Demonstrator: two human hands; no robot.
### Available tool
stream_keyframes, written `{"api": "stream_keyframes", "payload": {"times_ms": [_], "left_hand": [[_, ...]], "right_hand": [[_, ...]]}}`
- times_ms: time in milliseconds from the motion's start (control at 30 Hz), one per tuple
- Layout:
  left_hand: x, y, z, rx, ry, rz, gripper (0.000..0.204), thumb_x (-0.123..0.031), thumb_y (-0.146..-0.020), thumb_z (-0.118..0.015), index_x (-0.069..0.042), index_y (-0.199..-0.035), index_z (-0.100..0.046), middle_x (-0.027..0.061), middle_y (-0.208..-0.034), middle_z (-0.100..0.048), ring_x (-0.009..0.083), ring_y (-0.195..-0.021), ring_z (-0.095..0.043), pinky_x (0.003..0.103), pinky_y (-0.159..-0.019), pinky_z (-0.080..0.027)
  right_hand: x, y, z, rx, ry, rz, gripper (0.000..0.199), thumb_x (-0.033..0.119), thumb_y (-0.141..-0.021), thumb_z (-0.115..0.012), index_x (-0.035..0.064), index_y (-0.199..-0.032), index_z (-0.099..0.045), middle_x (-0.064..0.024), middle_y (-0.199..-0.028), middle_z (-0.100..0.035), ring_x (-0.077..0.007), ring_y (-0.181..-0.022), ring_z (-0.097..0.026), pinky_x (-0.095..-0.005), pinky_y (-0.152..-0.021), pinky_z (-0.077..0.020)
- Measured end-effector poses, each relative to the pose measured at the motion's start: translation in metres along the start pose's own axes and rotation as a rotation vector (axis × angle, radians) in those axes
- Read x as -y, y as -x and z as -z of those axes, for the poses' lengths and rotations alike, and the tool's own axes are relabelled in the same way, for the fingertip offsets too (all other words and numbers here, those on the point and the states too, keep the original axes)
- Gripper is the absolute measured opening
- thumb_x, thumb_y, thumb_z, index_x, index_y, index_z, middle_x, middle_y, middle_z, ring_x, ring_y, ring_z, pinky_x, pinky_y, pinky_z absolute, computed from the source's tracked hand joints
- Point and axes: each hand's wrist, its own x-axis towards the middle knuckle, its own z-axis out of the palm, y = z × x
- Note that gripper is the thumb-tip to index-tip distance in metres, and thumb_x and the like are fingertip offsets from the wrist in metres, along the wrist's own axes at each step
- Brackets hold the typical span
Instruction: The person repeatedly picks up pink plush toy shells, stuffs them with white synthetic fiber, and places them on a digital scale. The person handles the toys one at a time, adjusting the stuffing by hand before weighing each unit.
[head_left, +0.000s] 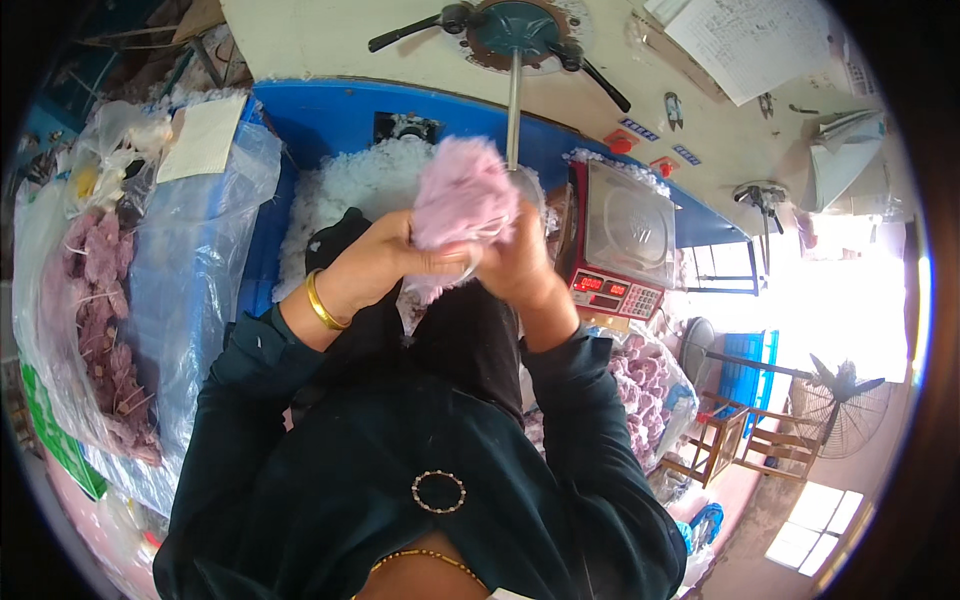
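Note:
A pink fluffy plush piece [465,195] is held up over my lap, a little blurred by motion. My left hand [400,255] is closed on its lower left side, with the thumb laid across the front. On the other side, my right hand [515,255] grips the lower right of the same plush piece, its fingers partly hidden and smeared. A thin pale loop shows between the two hands. Just behind the plush, a metal tube [515,110] reaches down from the machine; whether they touch, I cannot tell.
White stuffing [370,180] fills a blue bin ahead. At right stand a red digital scale [625,240] and a bag of pink plush pieces [645,390]. More plush pieces [105,330] lie in plastic at left. Thread snips [674,110] and papers [745,45] rest on the machine top.

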Motion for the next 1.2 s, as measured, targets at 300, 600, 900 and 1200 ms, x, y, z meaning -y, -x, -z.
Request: {"api": "stream_keyframes", "payload": {"times_ms": [300,600,900,1200], "left_hand": [[0.006,-0.012,-0.008,-0.124,-0.006,-0.050,0.018,-0.006,-0.088,-0.062,-0.001,-0.104,-0.061,-0.0004,-0.096,-0.063,0.0091,-0.087,-0.059,0.025,-0.077,-0.050],[-0.007,-0.022,0.016,0.105,-0.553,-0.179,0.018,-0.002,-0.077,-0.064,-0.001,-0.094,-0.060,0.0040,-0.095,-0.055,0.0104,-0.087,-0.053,0.023,-0.077,-0.044],[0.007,-0.044,0.002,-0.126,-0.554,-0.409,0.021,-0.006,-0.069,-0.074,-0.001,-0.085,-0.061,0.0049,-0.090,-0.057,0.0144,-0.083,-0.054,0.025,-0.072,-0.043],[0.011,-0.114,0.041,-0.145,-0.782,-0.500,0.019,-0.003,-0.075,-0.068,-0.001,-0.093,-0.062,0.0071,-0.100,-0.058,0.0183,-0.089,-0.056,0.025,-0.077,-0.045]], "right_hand": [[-0.017,0.010,0.045,0.304,-0.458,-0.513,0.058,0.024,-0.074,-0.079,0.0028,-0.121,-0.054,-0.0028,-0.101,-0.061,-0.0114,-0.089,-0.056,-0.0274,-0.073,-0.0467],[-0.007,0.014,0.050,0.410,-0.197,-0.424,0.021,0.000,-0.074,-0.073,-0.0009,-0.094,-0.066,0.0004,-0.089,-0.063,-0.0054,-0.085,-0.053,-0.0246,-0.074,-0.0462],[-0.017,0.011,0.069,0.285,-0.132,-0.304,0.025,0.006,-0.075,-0.072,-0.0012,-0.097,-0.062,-0.0039,-0.090,-0.062,-0.0091,-0.079,-0.056,-0.0245,-0.070,-0.0451],[-0.033,-0.021,0.074,-0.098,0.362,-0.190,0.023,0.001,-0.068,-0.067,-0.0007,-0.090,-0.058,-0.0141,-0.078,-0.058,-0.0254,-0.068,-0.058,-0.0330,-0.061,-0.0449]]}}
